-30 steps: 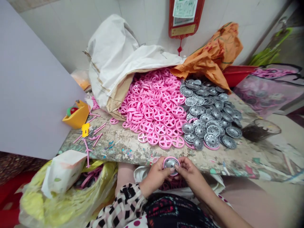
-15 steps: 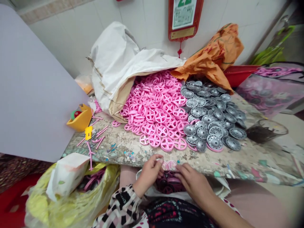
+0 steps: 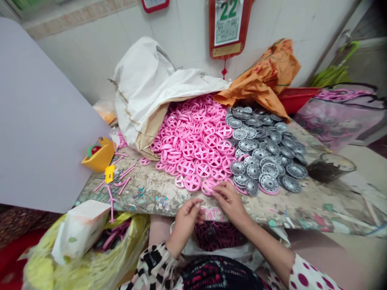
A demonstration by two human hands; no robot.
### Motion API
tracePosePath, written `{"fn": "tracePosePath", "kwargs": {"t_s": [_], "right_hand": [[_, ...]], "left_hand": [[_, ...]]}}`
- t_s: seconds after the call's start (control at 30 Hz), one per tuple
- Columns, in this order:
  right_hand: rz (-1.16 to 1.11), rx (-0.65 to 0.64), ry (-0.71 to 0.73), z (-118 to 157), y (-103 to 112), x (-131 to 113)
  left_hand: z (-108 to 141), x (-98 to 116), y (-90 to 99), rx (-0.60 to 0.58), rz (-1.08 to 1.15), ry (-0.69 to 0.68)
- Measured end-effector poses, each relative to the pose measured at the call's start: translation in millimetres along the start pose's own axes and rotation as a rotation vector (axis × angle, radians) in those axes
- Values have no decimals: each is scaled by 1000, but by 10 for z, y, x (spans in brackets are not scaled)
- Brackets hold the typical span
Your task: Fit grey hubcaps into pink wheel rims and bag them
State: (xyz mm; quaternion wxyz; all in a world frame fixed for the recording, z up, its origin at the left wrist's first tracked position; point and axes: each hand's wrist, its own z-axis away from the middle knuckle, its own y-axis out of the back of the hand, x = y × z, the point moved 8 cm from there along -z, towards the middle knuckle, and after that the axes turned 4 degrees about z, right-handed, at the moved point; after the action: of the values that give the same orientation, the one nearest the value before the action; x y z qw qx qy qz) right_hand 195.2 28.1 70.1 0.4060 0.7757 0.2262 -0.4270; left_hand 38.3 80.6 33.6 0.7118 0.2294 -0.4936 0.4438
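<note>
My right hand (image 3: 229,202) pinching rim of pink plastic wheel (image 3: 208,187), front of pink heap (image 3: 193,149) on tabletop (image 3: 145,199); my left hand (image 3: 185,227) just off tabletop edge, fingers bunched, cannot tell if holding anything; grey wheel discs (image 3: 263,153) piled beside heap.

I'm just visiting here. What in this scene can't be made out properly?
All from the single head view:
How far the pink wheels extend inside the white sack: its folds hide this.
Whether the right hand grips the pink wheel: its fingers cover it.
The dark pink wheels below the table edge: the hands partly hide them.
</note>
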Motion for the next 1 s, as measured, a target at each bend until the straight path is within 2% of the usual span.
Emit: {"fn": "tracePosePath", "kwargs": {"t_s": [0.07, 0.1, 0.17, 0.23, 0.3, 0.37, 0.4, 0.47, 0.53, 0.67, 0.83, 0.9, 1.0], "right_hand": [[-221, 20, -152, 85, 36, 54], [-320, -21, -243, 138, 3, 76], [-439, -139, -389, 253, -69, 93], [-344, -170, -394, 311, 31, 98], [-10, -52, -270, 287, 348, 116], [428, 101, -139, 257, 689, 142], [618, 134, -110, 246, 797, 189], [891, 126, -66, 227, 890, 310], [1028, 80, -16, 226, 872, 419], [1091, 99, 97, 286, 847, 458], [1029, 202, 283, 422, 927, 147], [927, 105, 429, 501, 762, -35], [794, -85, 615, 662, 347, -231]], "left_hand": [[-8, 135, -25, 32, 76, -108], [-16, 179, -66, 23, 121, -133], [-41, 190, -195, -46, 185, -91], [-61, 138, -309, -109, 218, 2], [-72, 72, -351, -117, 252, 81], [-73, 7, -347, -92, 295, 142], [-69, -26, -346, -85, 313, 174], [-55, -78, -359, -84, 349, 231], [-40, -97, -391, -103, 400, 268], [-25, -84, -456, -158, 481, 304], [-27, -111, -498, -191, 480, 338], [-21, -133, -547, -222, 473, 346], [-7, -142, -622, -261, 506, 340]]}}
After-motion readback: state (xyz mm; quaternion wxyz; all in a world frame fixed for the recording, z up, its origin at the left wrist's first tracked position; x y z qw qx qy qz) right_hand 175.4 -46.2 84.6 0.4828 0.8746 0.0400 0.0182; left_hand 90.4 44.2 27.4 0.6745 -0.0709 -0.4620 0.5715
